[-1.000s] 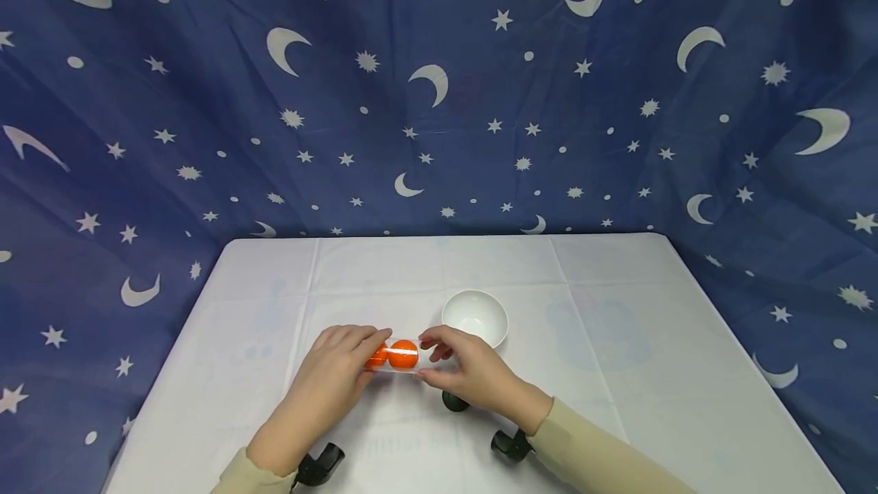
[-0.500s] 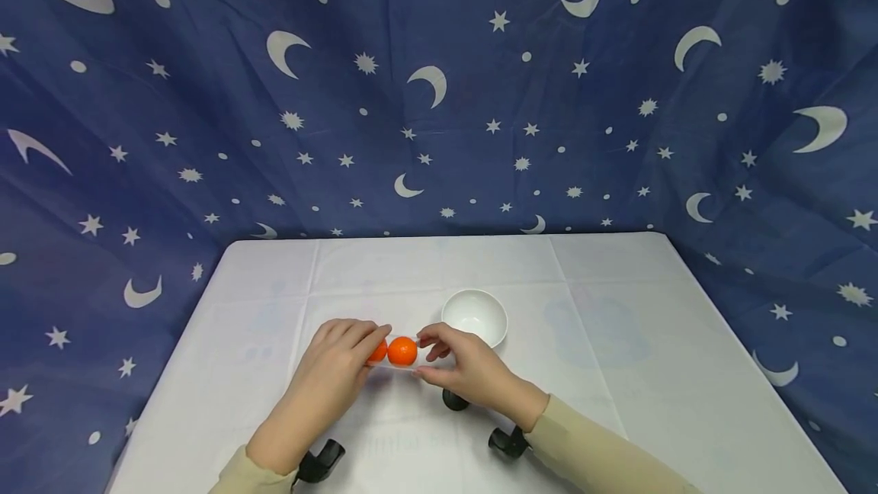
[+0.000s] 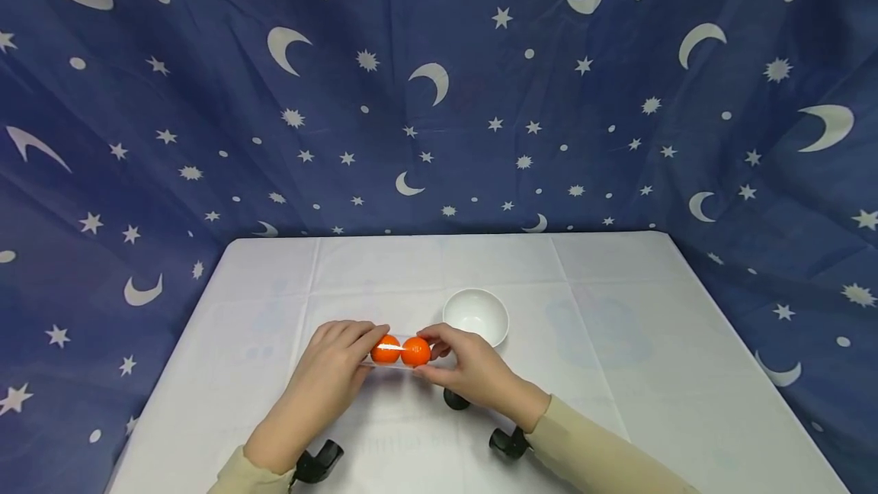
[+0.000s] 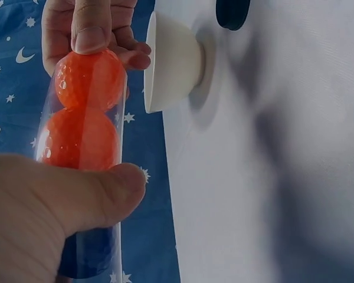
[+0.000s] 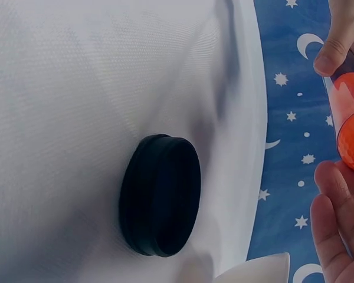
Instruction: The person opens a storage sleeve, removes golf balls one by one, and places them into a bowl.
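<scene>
A clear plastic tube lies level between both hands above the table. Two dimpled orange balls, the right ball and the left ball, sit side by side inside it. Further down the tube, in the left wrist view, a dark blue ball shows below the thumb. My left hand wraps round the tube's left part. My right hand holds its right end between thumb and fingers, right at the orange ball. The fingers partly hide that end.
A white bowl stands just behind the right hand. On the white-covered table, a round black cap lies below that hand. A blue curtain with moons and stars hangs behind and at the sides.
The orange balls have slid right inside the tube, towards the right hand, and the left one now shows whole. Both hands stay in almost the same place.
</scene>
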A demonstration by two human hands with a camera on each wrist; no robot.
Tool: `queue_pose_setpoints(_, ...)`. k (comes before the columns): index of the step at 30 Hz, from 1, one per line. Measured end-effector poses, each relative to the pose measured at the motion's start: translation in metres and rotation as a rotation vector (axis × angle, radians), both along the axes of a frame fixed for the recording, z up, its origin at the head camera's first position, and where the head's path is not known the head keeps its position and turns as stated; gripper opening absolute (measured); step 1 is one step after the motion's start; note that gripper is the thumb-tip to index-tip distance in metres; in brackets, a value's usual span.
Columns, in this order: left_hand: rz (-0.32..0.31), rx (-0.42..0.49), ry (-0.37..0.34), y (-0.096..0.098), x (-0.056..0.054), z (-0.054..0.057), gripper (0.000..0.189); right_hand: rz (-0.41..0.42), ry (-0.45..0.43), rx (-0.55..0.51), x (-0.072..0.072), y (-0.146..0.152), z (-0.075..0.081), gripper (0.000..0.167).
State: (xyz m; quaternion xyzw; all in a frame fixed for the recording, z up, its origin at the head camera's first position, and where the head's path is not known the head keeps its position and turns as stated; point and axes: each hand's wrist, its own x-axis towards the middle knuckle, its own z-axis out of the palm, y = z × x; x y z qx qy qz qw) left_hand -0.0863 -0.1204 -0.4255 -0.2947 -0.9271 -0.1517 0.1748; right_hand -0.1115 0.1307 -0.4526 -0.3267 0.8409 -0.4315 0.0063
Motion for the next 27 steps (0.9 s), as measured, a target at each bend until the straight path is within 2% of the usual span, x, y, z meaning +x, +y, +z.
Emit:
queue_pose_setpoints(7, -0.010, 0.029, -0.019, -0.001, -0.001, -0.002, 0.061, 0.008, 0.022, -0.006, 0.000, 0.001, 0.001, 0.043)
queue_pose_setpoints(14, -0.022, 0.060, -0.009, -0.002, -0.002, -0.002, 0.061, 0.003, 0.054, -0.015, 0.001, 0.003, 0.003, 0.041)
queue_pose_setpoints(27, -0.003, 0.060, -0.057, -0.003, 0.000, -0.003, 0.063, 0.011, 0.171, -0.085, -0.003, 0.013, 0.004, 0.039)
